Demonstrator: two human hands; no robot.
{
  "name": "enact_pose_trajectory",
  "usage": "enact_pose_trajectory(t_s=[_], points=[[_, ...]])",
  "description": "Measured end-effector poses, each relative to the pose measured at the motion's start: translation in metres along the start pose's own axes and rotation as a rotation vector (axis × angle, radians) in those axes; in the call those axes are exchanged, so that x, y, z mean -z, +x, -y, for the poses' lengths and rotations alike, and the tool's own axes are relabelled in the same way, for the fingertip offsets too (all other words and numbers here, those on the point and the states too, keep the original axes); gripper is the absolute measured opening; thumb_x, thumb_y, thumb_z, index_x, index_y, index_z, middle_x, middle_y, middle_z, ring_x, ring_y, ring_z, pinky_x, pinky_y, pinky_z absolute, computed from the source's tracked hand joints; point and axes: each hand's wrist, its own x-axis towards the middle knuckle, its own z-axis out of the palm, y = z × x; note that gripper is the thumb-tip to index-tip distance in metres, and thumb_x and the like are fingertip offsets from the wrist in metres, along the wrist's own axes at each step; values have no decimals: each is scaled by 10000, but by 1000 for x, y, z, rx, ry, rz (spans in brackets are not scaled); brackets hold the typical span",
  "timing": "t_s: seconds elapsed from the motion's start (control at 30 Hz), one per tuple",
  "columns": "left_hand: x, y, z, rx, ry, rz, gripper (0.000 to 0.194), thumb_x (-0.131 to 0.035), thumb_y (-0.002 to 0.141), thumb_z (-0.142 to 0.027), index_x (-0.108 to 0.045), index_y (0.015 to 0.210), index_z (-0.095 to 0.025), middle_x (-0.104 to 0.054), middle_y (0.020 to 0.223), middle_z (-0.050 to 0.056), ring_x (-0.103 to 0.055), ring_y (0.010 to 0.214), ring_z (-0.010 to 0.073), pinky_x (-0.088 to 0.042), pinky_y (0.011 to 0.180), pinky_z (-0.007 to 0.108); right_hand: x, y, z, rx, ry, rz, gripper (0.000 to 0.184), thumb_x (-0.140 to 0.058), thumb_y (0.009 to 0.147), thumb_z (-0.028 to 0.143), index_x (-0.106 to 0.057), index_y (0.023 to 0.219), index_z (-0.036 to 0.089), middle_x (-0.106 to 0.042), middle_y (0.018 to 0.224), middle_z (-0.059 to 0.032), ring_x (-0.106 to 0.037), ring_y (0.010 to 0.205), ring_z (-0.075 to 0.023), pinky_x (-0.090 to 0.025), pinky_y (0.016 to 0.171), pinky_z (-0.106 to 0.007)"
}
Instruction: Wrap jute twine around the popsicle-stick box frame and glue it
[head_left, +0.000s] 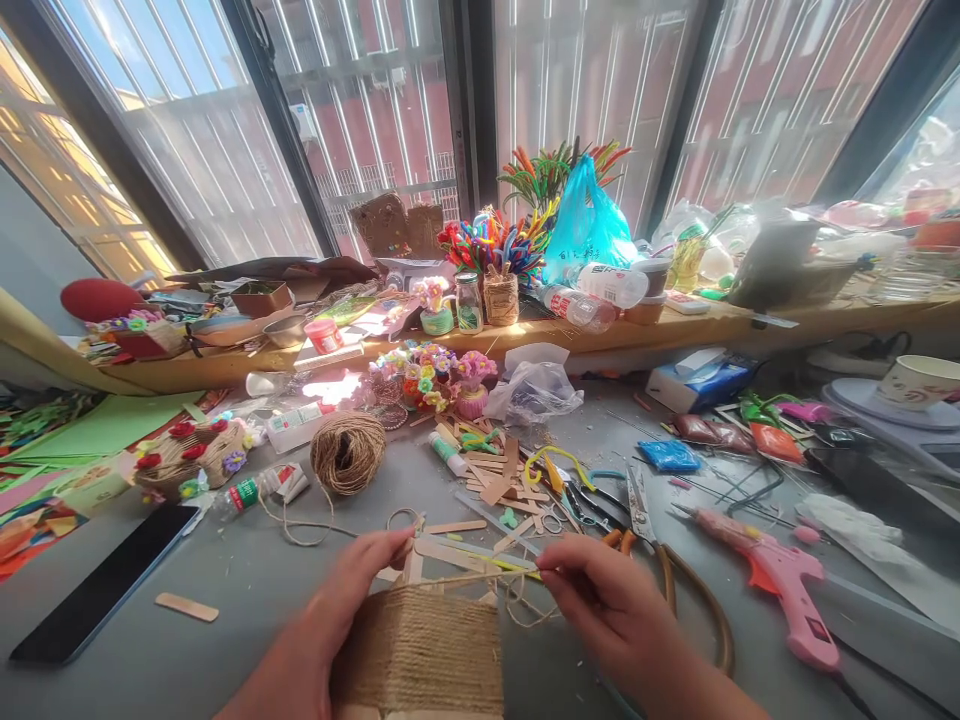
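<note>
My left hand (326,615) is closed around the left side of a twine-wrapped box (442,650), with bare wooden craft sticks showing at its edges. A strand of jute twine (480,579) runs across the top of the box. Its right part is pinched between the thumb and finger of my right hand (611,600), and the strand looks pulled fairly straight. Loose twine (529,612) curls below that pinch. Beyond my left hand lies the twine ball (349,455), its free end looping over the table. The box's lower part is cut off by the frame.
A pink glue gun (784,580) lies to the right, near large brown-handled scissors (660,545) and pliers (581,495). Loose craft sticks (499,485) are piled ahead. At left are a phone (105,580) and a rose-trimmed twine basket (191,460). A cluttered ledge (420,350) runs behind.
</note>
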Motion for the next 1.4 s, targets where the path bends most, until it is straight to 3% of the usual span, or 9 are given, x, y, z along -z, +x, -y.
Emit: enact_pose_trajectory(t_s=[0.2,0.33,0.47,0.6,0.73,0.9,1.07,1.27,1.4], points=[[34,1,-17,-56,231,49,1108,-1052,622,-481,-575,1620,-426,-641,1637,83,-657,1458,460,-556,1183,524,4,0,0,84,-101,75,259,-815,1011,501,-841,1060,248,-785,706,-12,-647,535,-163,-506,551,-252],[42,9,-26,-15,124,94,1096,-1059,643,-495,-565,1617,-415,-666,1605,98,-688,1423,455,-591,1144,522,1,-2,1,101,-46,176,336,-663,1114,482,-841,964,240,-788,706,-39,-714,604,-182,-557,637,-258],[19,11,-13,108,-223,140,1112,-959,755,-701,-458,1681,-341,-651,1593,157,-701,1391,458,-615,1101,564,-4,-5,1,13,-6,123,302,-593,1148,399,-850,1085,252,-786,702,-27,-731,604,-185,-603,677,-261],[-26,0,25,168,-497,77,1291,-836,618,-997,-444,1662,-347,-609,1596,180,-641,1444,485,-536,1163,605,-8,-6,-5,-9,55,132,272,-624,1135,359,-864,1210,258,-842,778,-46,-776,655,-191,-638,700,-255],[-59,-10,52,169,-591,25,1265,-877,664,-919,-365,1664,-336,-568,1614,226,-606,1481,488,-506,1162,648,-9,-5,-13,-25,93,206,289,-610,1136,307,-893,1170,261,-884,852,-66,-816,719,-192,-638,705,-243],[-57,-4,53,149,-621,179,1272,-830,722,-928,-261,1683,-317,-591,1588,237,-655,1440,461,-518,1139,666,-13,-6,-10,-88,116,262,327,-597,1128,258,-866,1313,287,-917,972,-63,-864,841,-210,-673,793,-253],[-34,7,47,128,-453,249,1262,-820,789,-869,-262,1743,-261,-597,1623,242,-602,1508,448,-512,1182,622,-13,-9,-12,-82,102,270,370,-584,1114,225,-852,1345,333,-921,975,-44,-879,862,-216,-684,808,-258],[-8,10,-12,-166,220,101,1082,-764,846,-179,-249,1779,-371,-429,1795,129,-514,1596,401,-506,1253,583,-11,-9,-14,-25,94,274,425,-557,1105,163,-820,1386,342,-927,1063,-50,-881,884,-209,-664,795,-247],[-23,21,-33,-389,421,175,930,-850,957,-454,-377,1745,-320,-669,1602,119,-625,1479,376,-441,1317,540,-11,-7,-8,6,118,279,442,-555,1094,136,-811,1393,337,-927,1073,-51,-882,890,-206,-663,830,-253]])
